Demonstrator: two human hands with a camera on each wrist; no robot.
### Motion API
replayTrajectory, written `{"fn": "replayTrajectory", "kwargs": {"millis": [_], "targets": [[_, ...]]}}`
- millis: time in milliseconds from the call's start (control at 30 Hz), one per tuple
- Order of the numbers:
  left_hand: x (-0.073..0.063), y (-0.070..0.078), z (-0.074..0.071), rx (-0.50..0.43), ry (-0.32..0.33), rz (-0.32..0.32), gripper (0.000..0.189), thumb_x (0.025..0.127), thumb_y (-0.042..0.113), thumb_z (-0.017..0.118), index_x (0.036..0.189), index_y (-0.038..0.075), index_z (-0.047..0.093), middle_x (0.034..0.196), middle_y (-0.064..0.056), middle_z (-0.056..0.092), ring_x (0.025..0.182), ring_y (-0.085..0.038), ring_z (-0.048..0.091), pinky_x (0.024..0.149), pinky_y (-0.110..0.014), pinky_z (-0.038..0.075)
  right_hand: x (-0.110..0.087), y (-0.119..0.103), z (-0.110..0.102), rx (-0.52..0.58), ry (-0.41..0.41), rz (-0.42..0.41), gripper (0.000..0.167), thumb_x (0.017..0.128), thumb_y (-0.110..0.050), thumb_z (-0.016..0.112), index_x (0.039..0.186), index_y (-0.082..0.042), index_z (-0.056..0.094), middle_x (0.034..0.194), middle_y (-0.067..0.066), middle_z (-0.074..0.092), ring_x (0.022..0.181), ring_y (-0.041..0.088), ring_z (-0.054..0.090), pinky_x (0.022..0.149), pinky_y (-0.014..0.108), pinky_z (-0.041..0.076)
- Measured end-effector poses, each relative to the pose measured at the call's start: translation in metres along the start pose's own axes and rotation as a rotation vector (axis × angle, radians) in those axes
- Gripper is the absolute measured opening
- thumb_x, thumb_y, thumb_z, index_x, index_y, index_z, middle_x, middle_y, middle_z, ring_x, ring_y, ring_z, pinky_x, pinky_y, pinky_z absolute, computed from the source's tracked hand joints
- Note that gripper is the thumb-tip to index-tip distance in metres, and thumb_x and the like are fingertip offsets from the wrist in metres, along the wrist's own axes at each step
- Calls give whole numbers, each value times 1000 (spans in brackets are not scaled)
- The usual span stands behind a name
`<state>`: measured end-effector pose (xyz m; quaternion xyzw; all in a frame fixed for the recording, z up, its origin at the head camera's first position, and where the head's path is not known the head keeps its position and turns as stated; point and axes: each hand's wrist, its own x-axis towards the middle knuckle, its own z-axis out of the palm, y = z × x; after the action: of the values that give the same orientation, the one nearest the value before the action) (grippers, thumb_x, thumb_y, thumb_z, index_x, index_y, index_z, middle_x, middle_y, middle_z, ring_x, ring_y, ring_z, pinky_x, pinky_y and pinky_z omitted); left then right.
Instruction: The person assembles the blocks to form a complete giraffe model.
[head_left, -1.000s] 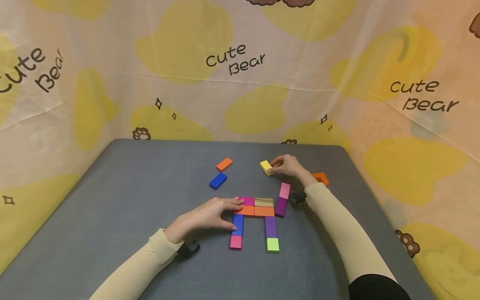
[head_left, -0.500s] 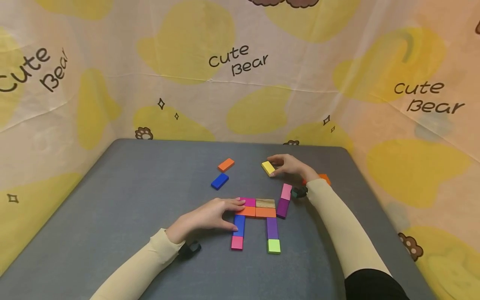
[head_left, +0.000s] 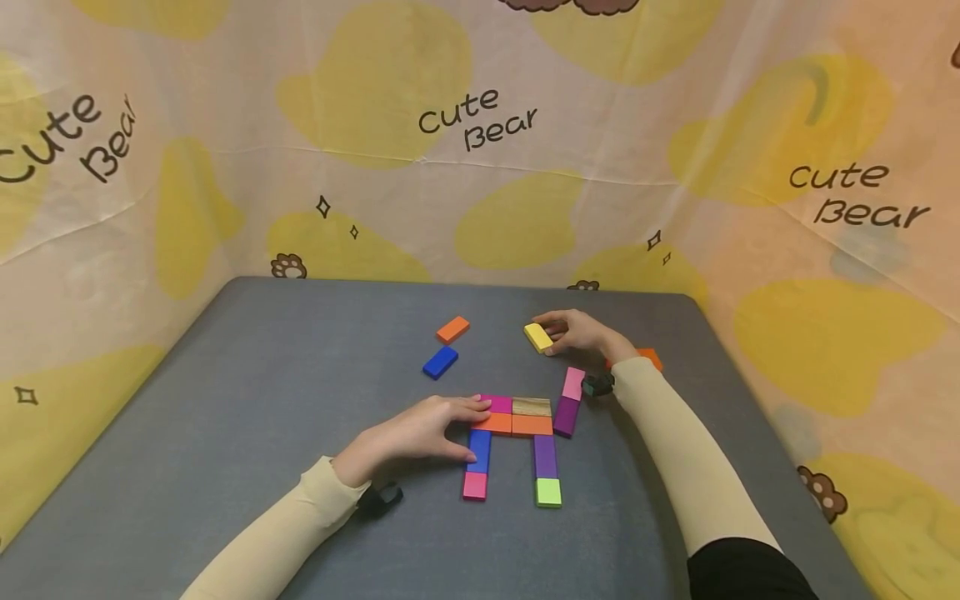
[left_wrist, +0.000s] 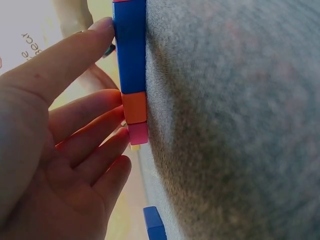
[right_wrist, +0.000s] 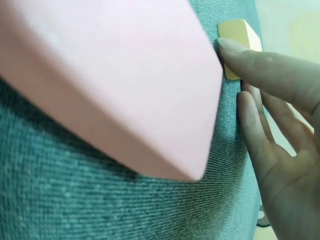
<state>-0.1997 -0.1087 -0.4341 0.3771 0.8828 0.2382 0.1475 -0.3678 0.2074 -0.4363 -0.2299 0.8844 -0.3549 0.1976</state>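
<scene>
My left hand [head_left: 427, 429] lies over the block figure, fingers straight. Its fingertips touch the magenta block [head_left: 500, 406] and the left orange block [head_left: 497, 424]; its thumb tip rests at the blue leg block [head_left: 480, 450]. In the left wrist view those fingers [left_wrist: 95, 112] line the row's edge. At the far side, my right hand [head_left: 581, 332] holds a yellow block [head_left: 537, 337] between thumb and index finger. The right wrist view shows the thumb [right_wrist: 270, 72] against the yellow block [right_wrist: 235, 50]; the index fingertip is hidden there.
A wooden block [head_left: 532, 407], a purple block [head_left: 546, 457] and a green block [head_left: 548, 492] belong to the figure. Pink [head_left: 573, 382] and dark purple [head_left: 567, 416] blocks lean beside it. Loose orange [head_left: 453, 330] and blue [head_left: 440, 362] blocks lie behind; more orange [head_left: 649, 358] sits beyond the right wrist.
The right index finger has spread toward the far end of the yellow block, while the thumb stays at the near end. The left hand keeps its place; the head view shifts slightly.
</scene>
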Motion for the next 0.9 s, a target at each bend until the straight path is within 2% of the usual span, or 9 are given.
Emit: {"fn": "replayTrajectory", "kwargs": {"millis": [267,467,667,900], "targets": [[1,-2,1,1,11,16,66,80,44,73,137,20,53,147,5,44,138,-15,37,109,-43,36,2,-1,1,-1,41,27,65,78,-6,76,137,-10,49,139,17,49,125,35,51,101,47,44],[2,-2,1,5,18,24,65,80,45,73,137,19,53,147,5,44,138,-15,37,109,-41,36,0,-2,2,-28,131,65,64,74,-17,82,132,-10,54,133,14,55,117,28,59,98,44,47],[4,-4,3,23,24,31,66,79,46,73,137,20,53,147,5,44,138,-16,38,108,-42,37,-11,-1,-2,-71,212,102,65,71,-27,84,128,-8,57,123,15,63,113,28,61,97,44,48],[2,-3,2,23,28,25,66,79,46,73,137,20,53,146,6,44,138,-15,38,109,-40,37,-28,6,-5,-124,247,120,66,70,-34,84,126,-7,59,121,15,63,112,29,61,96,45,48]]}}
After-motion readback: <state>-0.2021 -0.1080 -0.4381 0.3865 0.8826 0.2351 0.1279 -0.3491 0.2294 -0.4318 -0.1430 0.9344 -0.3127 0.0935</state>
